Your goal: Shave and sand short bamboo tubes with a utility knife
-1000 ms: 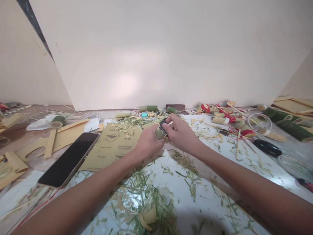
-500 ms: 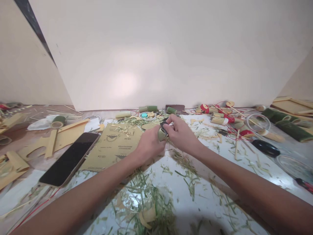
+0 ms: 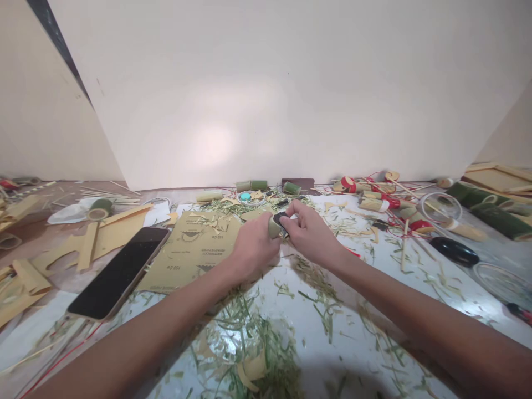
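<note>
My left hand (image 3: 254, 244) is closed around a short piece of bamboo (image 3: 273, 228), whose pale green end sticks out past the thumb. Between the thumb and fingers of my right hand (image 3: 308, 231) is a small dark piece of sandpaper (image 3: 281, 218), pressed on the bamboo's end. Most of the bamboo is hidden inside my left fist. Just left of my hands lies a printed tan sheet of abrasive paper (image 3: 189, 252). Green shavings (image 3: 266, 332) cover the white sheet (image 3: 291, 310) under my forearms.
A phone (image 3: 120, 271) lies on the left near cut cardboard (image 3: 75, 249). Short bamboo pieces (image 3: 258, 185) stand along the white board (image 3: 257, 111). At right are bamboo tubes (image 3: 501, 219), red-banded pieces (image 3: 419, 226), a tape ring (image 3: 441, 206) and a black rounded object (image 3: 454, 251).
My right hand has shifted slightly down and right, with the sandpaper lower against the bamboo's end. My left hand has barely moved and keeps its hold.
</note>
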Demonstrator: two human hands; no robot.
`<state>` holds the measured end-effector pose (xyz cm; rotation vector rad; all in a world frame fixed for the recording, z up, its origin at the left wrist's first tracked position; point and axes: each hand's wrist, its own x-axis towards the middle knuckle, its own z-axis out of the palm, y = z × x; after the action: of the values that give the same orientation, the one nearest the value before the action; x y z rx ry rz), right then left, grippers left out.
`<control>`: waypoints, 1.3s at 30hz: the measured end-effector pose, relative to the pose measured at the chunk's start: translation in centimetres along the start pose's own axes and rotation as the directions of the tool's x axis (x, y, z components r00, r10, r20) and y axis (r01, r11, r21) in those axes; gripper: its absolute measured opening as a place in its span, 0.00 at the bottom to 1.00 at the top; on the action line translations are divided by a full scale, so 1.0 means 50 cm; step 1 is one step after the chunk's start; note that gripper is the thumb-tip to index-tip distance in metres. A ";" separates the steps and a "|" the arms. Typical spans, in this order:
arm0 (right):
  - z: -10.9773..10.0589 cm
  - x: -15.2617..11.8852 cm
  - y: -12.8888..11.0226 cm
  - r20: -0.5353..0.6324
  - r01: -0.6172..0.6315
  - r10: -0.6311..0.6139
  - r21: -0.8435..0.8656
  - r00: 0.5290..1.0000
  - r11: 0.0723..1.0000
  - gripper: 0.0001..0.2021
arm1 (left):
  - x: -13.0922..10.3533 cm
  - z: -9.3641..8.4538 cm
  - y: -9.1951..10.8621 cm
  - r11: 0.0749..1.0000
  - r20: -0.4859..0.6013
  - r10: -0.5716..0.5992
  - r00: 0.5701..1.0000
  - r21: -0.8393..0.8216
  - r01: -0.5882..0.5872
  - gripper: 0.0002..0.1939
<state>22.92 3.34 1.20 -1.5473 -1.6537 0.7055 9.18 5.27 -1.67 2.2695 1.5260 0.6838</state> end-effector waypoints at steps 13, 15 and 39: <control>0.019 -0.003 0.001 -0.029 -0.036 0.040 0.106 0.999 0.994 0.07 | 0.003 -0.005 0.004 0.999 -0.031 -0.032 0.999 0.010 0.032 0.05; 0.020 -0.004 0.000 -0.031 -0.025 0.028 0.100 0.999 0.995 0.07 | 0.004 -0.004 0.002 0.999 -0.048 -0.040 0.998 -0.013 0.039 0.04; 0.012 -0.006 -0.001 0.084 -0.167 0.149 0.282 0.985 0.945 0.08 | 0.006 -0.014 0.000 0.992 -0.005 -0.031 0.999 0.125 0.032 0.08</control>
<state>22.38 3.09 0.86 -1.4681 -1.4059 1.0413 8.88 5.58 -1.02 2.3297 1.6456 0.5992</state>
